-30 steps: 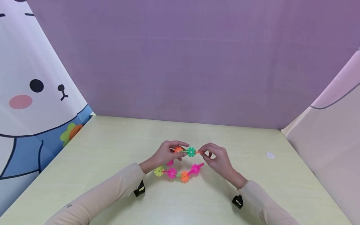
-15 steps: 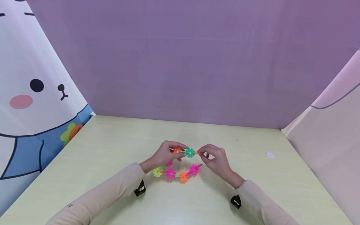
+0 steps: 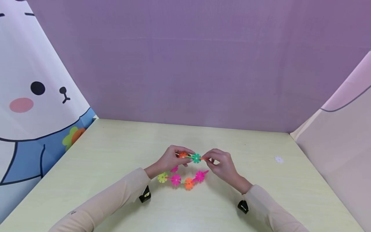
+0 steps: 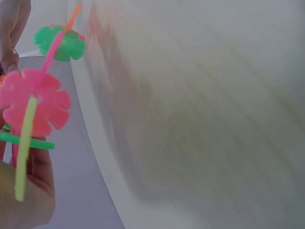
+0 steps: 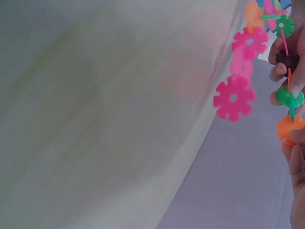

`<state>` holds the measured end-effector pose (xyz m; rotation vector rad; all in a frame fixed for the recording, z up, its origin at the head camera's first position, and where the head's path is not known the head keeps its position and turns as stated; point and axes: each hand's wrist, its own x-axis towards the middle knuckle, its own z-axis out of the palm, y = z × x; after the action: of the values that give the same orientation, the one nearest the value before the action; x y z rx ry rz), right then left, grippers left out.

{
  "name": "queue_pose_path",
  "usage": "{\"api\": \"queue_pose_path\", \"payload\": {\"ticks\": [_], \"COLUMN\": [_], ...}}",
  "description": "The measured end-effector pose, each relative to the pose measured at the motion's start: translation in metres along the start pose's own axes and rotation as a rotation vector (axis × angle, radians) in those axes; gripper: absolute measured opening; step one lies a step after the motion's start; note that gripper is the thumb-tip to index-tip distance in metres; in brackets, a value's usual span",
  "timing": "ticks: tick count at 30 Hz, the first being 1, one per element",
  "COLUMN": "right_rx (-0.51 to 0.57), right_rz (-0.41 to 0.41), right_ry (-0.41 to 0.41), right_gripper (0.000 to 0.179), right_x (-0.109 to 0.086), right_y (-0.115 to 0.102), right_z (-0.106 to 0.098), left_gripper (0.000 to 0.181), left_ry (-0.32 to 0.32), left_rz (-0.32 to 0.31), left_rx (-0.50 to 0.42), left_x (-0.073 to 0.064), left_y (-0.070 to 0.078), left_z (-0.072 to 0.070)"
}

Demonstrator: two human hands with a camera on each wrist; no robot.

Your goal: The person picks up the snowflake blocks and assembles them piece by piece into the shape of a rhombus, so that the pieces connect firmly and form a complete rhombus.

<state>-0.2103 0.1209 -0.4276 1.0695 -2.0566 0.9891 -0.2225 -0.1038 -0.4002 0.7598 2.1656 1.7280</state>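
Observation:
A chain of interlocking plastic snowflake discs (image 3: 175, 180) hangs in a curve over the table, in pink, yellow, orange and green. Its upper part is gripped between the thumb and fingers of my left hand (image 3: 166, 161), which partly cover an orange disc (image 3: 183, 155). Just beyond the left fingertips a green disc (image 3: 196, 158) faces the head camera. My right hand (image 3: 223, 163) pinches the orange disc (image 5: 286, 128) at the chain's end, edge-on in the head view and joined to green in the right wrist view. In the left wrist view, a pink disc (image 4: 47, 107) dangles close to the camera.
A lone white snowflake disc (image 3: 279, 159) lies on the pale wooden table (image 3: 130, 138) at the right. A purple backdrop (image 3: 188, 64) rises behind the far edge. Black wrist straps (image 3: 145, 194) show below both sleeves.
My right hand has shifted slightly left, closer to the left one. The hanging part of the chain has swung a little left and down. My left hand stays almost still.

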Motion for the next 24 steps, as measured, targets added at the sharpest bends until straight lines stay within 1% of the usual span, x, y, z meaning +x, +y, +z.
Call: {"api": "queue_pose_path", "payload": {"ticks": [2,3,8,9,14,20,24], "right_rx": [0.0,0.004,0.023,0.025,0.005,-0.024,-0.039], "right_rz": [-0.011,-0.01,0.049,0.057,0.088,0.112,0.139], "right_ry": [0.01,0.013,-0.006,-0.015,-0.05,-0.085,-0.116], "right_gripper": [0.025,0.025,0.021,0.02,0.022,0.025,0.023], "right_x": [0.002,0.002,0.001,-0.001,-0.001,0.002,0.004], "right_y": [-0.004,-0.004,-0.002,0.003,0.003,0.003,0.003], "right_z": [0.0,0.0,0.001,0.003,0.002,-0.001,-0.004], "left_gripper": [0.027,0.027,0.027,0.027,0.028,0.027,0.028], "left_ry": [0.003,0.007,0.011,0.011,0.011,0.014,0.02], "left_rz": [-0.001,-0.001,0.007,0.008,-0.002,-0.009,-0.017], "left_rx": [0.007,0.012,0.004,-0.001,-0.018,-0.012,-0.007], "left_x": [-0.001,0.0,0.005,0.006,0.006,0.006,0.006], "left_y": [0.003,-0.001,-0.019,-0.023,-0.025,-0.026,-0.026], "left_z": [0.0,0.0,-0.003,-0.003,-0.004,-0.004,-0.005]}}
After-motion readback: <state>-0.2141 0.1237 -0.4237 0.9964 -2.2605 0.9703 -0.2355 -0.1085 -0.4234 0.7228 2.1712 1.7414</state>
